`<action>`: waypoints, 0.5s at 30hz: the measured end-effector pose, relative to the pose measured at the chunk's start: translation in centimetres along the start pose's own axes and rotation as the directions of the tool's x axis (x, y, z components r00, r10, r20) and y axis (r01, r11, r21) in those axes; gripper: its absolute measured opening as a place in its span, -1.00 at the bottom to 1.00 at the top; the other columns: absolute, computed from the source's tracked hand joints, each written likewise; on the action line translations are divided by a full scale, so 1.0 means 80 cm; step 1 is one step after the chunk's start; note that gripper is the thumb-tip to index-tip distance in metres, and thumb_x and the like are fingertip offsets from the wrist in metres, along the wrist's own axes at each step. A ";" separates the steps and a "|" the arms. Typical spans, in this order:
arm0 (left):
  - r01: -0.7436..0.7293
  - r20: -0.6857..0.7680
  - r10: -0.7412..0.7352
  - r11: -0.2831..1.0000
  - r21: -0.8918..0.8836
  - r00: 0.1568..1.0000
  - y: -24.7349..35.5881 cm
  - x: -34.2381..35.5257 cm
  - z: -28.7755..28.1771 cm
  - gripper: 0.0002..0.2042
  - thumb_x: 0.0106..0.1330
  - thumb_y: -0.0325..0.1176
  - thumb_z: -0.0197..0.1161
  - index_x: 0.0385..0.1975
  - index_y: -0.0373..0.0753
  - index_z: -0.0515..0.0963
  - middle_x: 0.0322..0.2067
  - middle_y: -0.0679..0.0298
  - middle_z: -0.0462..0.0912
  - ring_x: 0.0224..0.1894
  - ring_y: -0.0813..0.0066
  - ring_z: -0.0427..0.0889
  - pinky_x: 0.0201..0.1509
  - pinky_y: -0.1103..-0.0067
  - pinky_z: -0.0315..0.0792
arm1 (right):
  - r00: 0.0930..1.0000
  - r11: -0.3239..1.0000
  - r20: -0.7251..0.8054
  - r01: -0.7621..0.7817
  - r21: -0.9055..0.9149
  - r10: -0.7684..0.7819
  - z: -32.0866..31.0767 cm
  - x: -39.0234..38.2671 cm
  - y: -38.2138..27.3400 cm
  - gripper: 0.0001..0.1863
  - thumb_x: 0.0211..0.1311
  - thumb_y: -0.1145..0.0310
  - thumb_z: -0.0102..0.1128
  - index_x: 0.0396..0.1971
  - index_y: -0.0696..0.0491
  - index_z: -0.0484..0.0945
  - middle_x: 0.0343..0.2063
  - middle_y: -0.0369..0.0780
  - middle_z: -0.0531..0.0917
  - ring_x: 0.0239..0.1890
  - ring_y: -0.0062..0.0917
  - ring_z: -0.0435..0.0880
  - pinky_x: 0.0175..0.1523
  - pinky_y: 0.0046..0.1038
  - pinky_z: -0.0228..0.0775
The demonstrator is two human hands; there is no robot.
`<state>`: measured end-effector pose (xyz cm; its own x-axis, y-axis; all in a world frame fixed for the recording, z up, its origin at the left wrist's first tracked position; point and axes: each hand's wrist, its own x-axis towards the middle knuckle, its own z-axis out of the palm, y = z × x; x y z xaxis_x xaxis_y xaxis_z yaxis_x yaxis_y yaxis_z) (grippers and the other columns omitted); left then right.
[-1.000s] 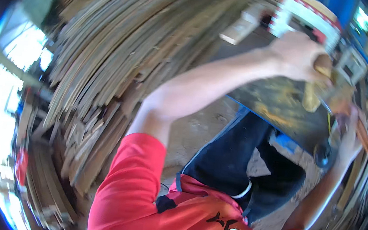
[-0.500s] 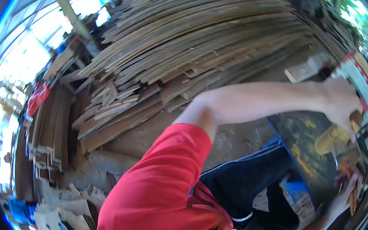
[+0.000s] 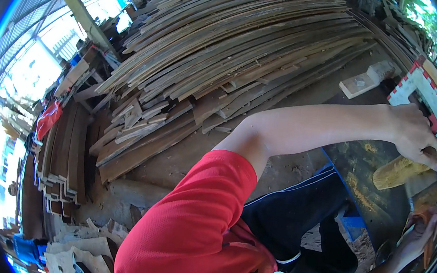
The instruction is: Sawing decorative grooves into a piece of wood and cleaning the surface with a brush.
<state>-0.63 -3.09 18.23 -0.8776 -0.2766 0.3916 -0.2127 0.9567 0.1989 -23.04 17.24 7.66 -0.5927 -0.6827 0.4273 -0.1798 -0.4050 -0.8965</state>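
My left hand (image 3: 411,131) is closed at the right, above a yellowish rough wooden block (image 3: 391,177) on a dark, shaving-strewn worktable (image 3: 358,155) with blue edging. It grips a small brown wooden piece, partly hidden under the fingers. Lower down, my right hand (image 3: 420,229) is wrapped round an orange-brown wooden piece (image 3: 427,251) at the table's right edge; a thin metal shaft, blurred, rises from there toward the block.
A large stack of long planks (image 3: 227,48) covers the floor ahead, with more upright-edged boards (image 3: 56,157) and scrap pieces (image 3: 76,249) at left. A pale wooden offcut (image 3: 355,86) and a white, red-trimmed frame (image 3: 410,86) stand beyond the table. A post (image 3: 83,7) rises at upper left.
The view has swung leftward, so the table and both hands appear farther right and lower, and more stacked wood shows. Both hands still hold their pieces.
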 end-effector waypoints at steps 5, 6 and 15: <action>-0.043 -0.015 0.042 0.995 -0.087 0.999 0.010 0.031 0.017 -0.34 0.46 0.43 -0.07 0.01 -0.02 0.68 -0.13 -0.02 0.78 0.01 -0.10 0.72 0.13 0.14 0.58 | 0.967 0.983 0.175 -0.185 -0.014 0.185 -0.047 -0.001 0.036 -0.64 0.68 0.11 -0.09 0.14 0.08 0.45 -0.27 -0.20 0.65 -0.25 -0.57 0.63 -0.21 -0.51 0.35; -0.031 -0.019 0.030 0.996 -0.087 0.999 0.014 0.039 0.023 -0.35 0.46 0.43 -0.06 -0.01 -0.03 0.69 -0.13 -0.01 0.78 0.02 -0.10 0.72 0.13 0.14 0.58 | 0.971 0.984 0.158 -0.178 -0.027 0.180 -0.036 -0.008 0.033 -0.64 0.68 0.11 -0.09 0.14 0.08 0.45 -0.27 -0.20 0.65 -0.25 -0.57 0.63 -0.21 -0.51 0.35; -0.057 0.010 0.059 0.987 -0.149 0.998 0.023 0.019 0.007 -0.38 0.49 0.40 -0.03 0.01 -0.03 0.67 -0.14 0.00 0.79 -0.01 -0.09 0.74 0.11 0.14 0.58 | 0.996 0.998 -0.090 0.006 -0.060 -0.012 0.041 -0.037 -0.016 -0.68 0.63 0.11 0.01 0.01 0.07 0.52 -0.25 -0.25 0.68 -0.29 -0.61 0.64 -0.32 -0.57 0.33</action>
<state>-2.62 -1.74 18.67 -0.8928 -0.2183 0.3940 -0.0959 0.9467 0.3074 -18.49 17.82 7.93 -0.6591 -0.6202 0.4255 -0.2304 -0.3720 -0.8992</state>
